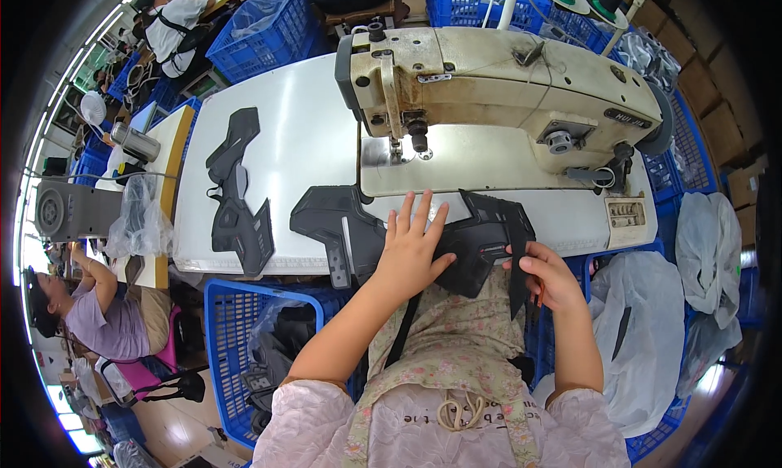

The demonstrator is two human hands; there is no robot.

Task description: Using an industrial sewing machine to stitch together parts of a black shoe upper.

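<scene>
A flat black panel (468, 248), shaped like an unfolded shoe upper, lies along the near edge of the white sewing table and hangs partly over it. My left hand (414, 252) presses on it, fingers spread and pointing toward the sewing machine (505, 101). At the panel's right end, my right hand (550, 274) pinches its dark narrow edge between thumb and fingers. Something thin and red (540, 293) shows in that palm; its kind is hidden. The panel's left wing (326, 219) rests beside my left wrist. A similar black panel (239, 191) lies farther left on the table.
The machine's needle area (399, 146) is beyond my left hand. Below the table's left end stands a blue basket (232, 305) with dark pieces; plastic-bagged goods (635, 329) fill another at right. A co-worker (114, 305) sits at left by a fan-like grey machine (73, 211).
</scene>
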